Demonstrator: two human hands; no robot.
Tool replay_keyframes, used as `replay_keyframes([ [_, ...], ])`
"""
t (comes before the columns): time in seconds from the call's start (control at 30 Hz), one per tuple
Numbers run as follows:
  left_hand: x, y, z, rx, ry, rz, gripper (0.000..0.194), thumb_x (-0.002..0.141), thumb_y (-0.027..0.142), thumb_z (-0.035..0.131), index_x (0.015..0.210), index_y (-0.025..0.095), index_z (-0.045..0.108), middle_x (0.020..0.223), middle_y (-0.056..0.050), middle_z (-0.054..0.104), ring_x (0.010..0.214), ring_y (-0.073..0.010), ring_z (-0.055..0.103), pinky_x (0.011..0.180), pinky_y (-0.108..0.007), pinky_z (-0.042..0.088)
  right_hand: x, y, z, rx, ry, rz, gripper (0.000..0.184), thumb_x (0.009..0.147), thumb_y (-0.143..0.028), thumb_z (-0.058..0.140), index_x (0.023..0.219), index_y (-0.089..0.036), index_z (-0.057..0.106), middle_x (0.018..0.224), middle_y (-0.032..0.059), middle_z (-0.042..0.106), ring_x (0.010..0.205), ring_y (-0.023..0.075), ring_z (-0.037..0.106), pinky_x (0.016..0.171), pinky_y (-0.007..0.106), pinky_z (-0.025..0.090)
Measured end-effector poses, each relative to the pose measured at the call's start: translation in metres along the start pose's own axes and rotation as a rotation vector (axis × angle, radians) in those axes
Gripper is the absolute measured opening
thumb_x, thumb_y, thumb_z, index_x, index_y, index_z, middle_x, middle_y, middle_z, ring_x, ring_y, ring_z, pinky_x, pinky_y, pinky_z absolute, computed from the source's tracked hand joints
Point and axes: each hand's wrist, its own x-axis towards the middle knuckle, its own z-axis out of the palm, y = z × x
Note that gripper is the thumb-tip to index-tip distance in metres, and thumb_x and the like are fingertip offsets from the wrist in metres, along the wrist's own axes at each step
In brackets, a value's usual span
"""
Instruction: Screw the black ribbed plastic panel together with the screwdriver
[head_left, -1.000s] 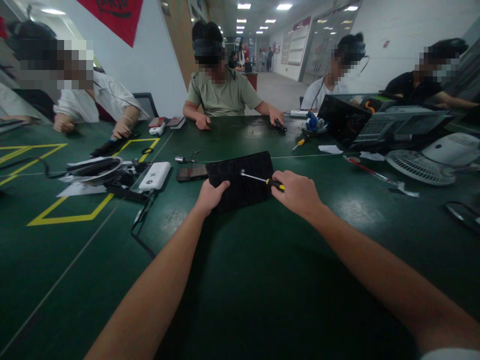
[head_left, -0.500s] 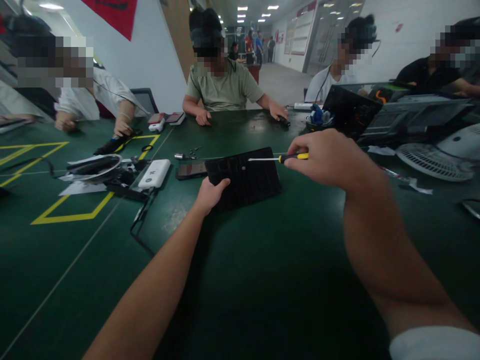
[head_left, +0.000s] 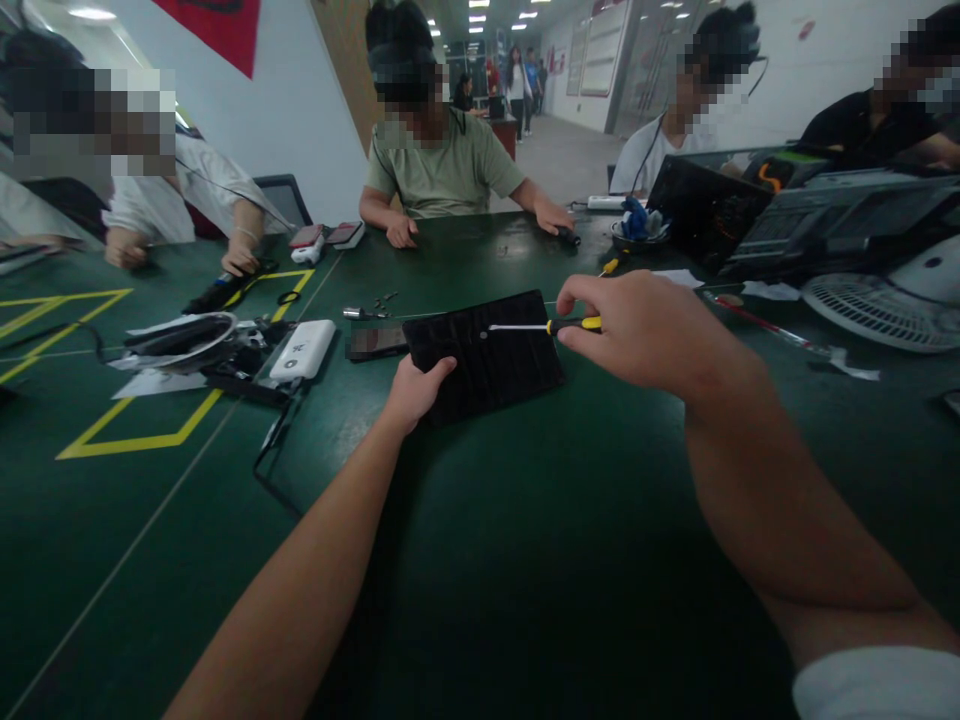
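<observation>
A: Black case (head_left: pixel 517 370), centre of frame. Handling?

B: Probably light, soft-skinned, somewhat pliant; best taken by a side edge. Left hand (head_left: pixel 416 392) pinches its left side, thumb on top. Right hand (head_left: pixel 637 325), right of centre, fingers closed round screwdriver (head_left: pixel 517 327): likely light, stiff shaft, best held by the handle.

A: Hidden?

B: Left fingers, behind case. Case's far face. Tip contact: can't tell. Both forearms cut off at frame edges.

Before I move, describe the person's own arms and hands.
The left hand and right hand wear no visible gloves, rings or watch. A plain whitish sleeve ends well above the wrist on the right arm; the left arm shows no sleeve.
</observation>
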Motion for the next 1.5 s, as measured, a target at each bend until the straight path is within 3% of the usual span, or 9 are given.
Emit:
replay_keyframes([
  [0.27,0.000,0.000,0.002,-0.001,0.000,0.017,0.037,0.080,0.039,0.087,0.109,0.018,0.080,0.118,-0.014,0.086,0.119,-0.0392,0.079,0.113,-0.057,0.061,0.005,-0.006,0.008,0.004,-0.085,0.037,0.027,0.098,-0.037,0.067,0.116,-0.026,0.083,0.103,0.0115,0.081,0.091,0.0312,0.069,0.074,0.039,0.040],
  [1.2,-0.001,0.002,0.003,-0.013,0.011,-0.005,0.034,0.078,0.038,0.087,0.106,0.018,0.081,0.114,-0.011,0.086,0.116,-0.0369,0.079,0.111,-0.053,0.061,0.012,-0.015,0.022,0.034,-0.114,0.073,0.025,0.103,-0.035,0.064,0.118,-0.024,0.080,0.103,0.0132,0.081,0.092,0.0319,0.071,0.074,0.041,0.041],
  [1.37,-0.002,0.002,0.002,-0.004,0.008,0.006,0.035,0.078,0.039,0.087,0.106,0.018,0.081,0.114,-0.011,0.086,0.116,-0.0372,0.080,0.110,-0.053,0.062,0.012,-0.013,0.026,0.049,-0.112,0.071,0.026,0.093,-0.031,0.078,0.118,-0.024,0.079,0.104,0.0113,0.081,0.090,0.0297,0.070,0.072,0.038,0.041],
  [1.5,-0.002,0.001,0.003,-0.014,-0.001,0.019,0.035,0.079,0.039,0.087,0.107,0.018,0.081,0.115,-0.012,0.087,0.116,-0.0372,0.080,0.110,-0.053,0.063,0.013,-0.012,0.028,0.050,-0.099,0.071,0.024,0.091,-0.025,0.077,0.115,-0.025,0.080,0.105,0.0103,0.081,0.090,0.0287,0.069,0.072,0.037,0.040],
])
